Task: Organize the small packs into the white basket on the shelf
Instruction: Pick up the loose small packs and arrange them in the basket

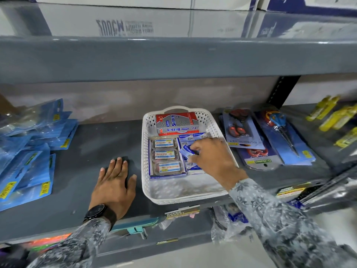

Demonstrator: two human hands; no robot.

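Left hand [114, 182]: flat, fingers spread, empty, on shelf [81, 155] beside white basket [146, 190]. Right hand [210, 153]: inside basket, grip pinching one small blue pack [188, 150] above its row. Step: placing. Next: seat it level, then release.

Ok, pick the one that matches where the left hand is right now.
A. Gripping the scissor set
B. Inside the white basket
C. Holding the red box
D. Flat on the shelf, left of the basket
D: the left hand lies palm-down on the grey shelf, left of the white basket, holding nothing.
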